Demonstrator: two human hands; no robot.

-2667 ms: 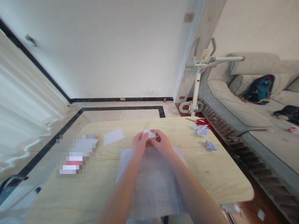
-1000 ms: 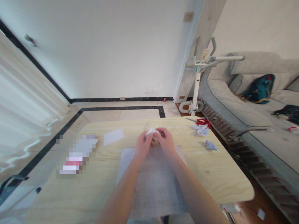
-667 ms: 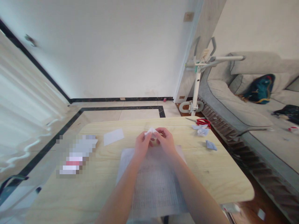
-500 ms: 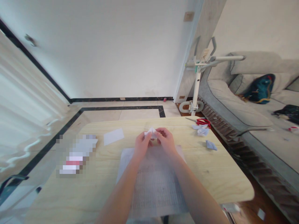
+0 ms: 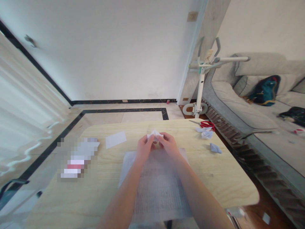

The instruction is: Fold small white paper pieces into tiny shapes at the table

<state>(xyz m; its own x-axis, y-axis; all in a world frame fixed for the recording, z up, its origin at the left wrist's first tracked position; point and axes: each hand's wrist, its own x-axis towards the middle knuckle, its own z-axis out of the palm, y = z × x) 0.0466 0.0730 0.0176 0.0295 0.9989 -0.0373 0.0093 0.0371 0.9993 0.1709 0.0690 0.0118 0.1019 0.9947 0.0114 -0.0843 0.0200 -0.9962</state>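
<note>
A small piece of folded white paper (image 5: 155, 135) with a pointed top is pinched between both hands, above the far middle of the table. My left hand (image 5: 144, 147) grips its left side, the thumb pressed on the near face. On the right side, my right hand (image 5: 168, 143) holds it the same way. The fingers behind the paper are mostly hidden. Beneath my forearms lies a large printed sheet (image 5: 159, 190), its text too blurred to read. To the left of my hands rests a flat white paper rectangle (image 5: 116, 140).
Red-handled scissors (image 5: 207, 125) lie at the table's far right corner, beside crumpled or folded paper (image 5: 206, 133). Nearer is a small folded paper piece (image 5: 215, 148). A pixelated item (image 5: 81, 157) sits on the left. The wooden table (image 5: 228, 181) has a grey sofa (image 5: 252, 121) to its right.
My right hand's fingers have shifted slightly around the paper, showing more of its right edge. Both hands stay in the same place, and the other things have not moved.
</note>
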